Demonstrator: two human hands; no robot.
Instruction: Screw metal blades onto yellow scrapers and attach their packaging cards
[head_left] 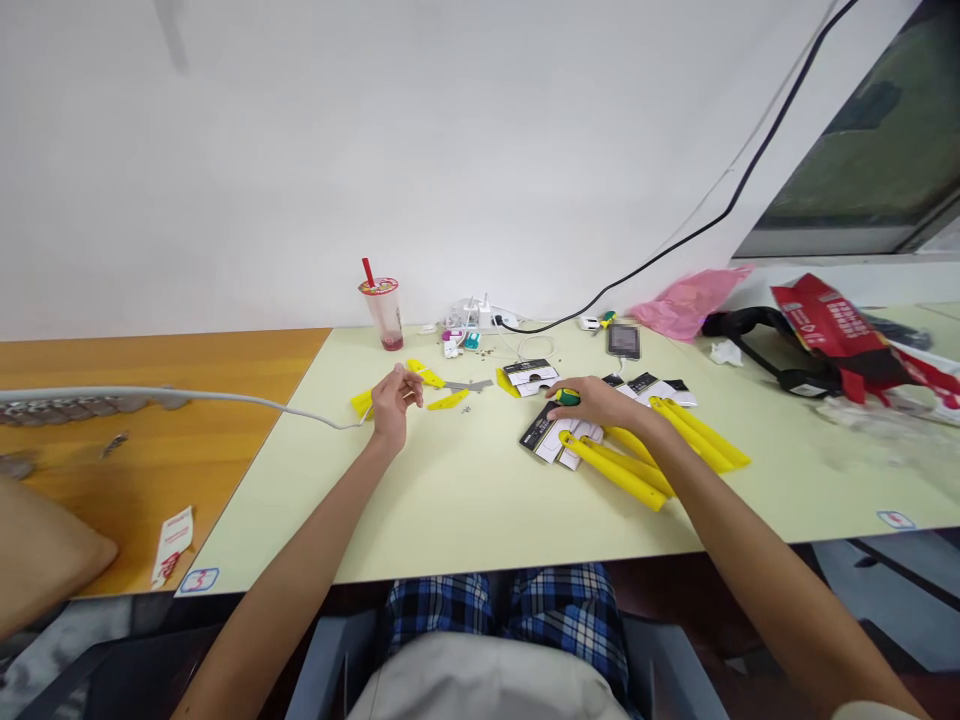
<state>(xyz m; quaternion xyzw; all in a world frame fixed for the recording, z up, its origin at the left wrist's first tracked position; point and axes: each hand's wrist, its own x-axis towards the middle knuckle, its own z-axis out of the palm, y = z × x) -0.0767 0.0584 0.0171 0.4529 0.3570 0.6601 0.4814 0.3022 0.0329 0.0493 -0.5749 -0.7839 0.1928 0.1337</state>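
Note:
My left hand (394, 402) is raised over the left part of the table, its fingers curled together; anything in them is too small to make out. Beside it lie a yellow piece (361, 404), two slim yellow handle pieces (448, 400) and a flat grey blade (471, 385). Tiny metal bits (466, 409) are scattered near the blade. My right hand (596, 402) grips a green and yellow screwdriver (568, 397), of which only the handle shows. Under that hand are black and white cards (541, 430) attached to long yellow pieces (619, 478).
A cup with a red straw (387, 318) stands by the wall, left of a power strip (480, 316) with cables. A phone-like device (624, 341), a pink bag (686, 303) and a red package (840, 325) are at right. Another person's arm (45, 555) rests at left.

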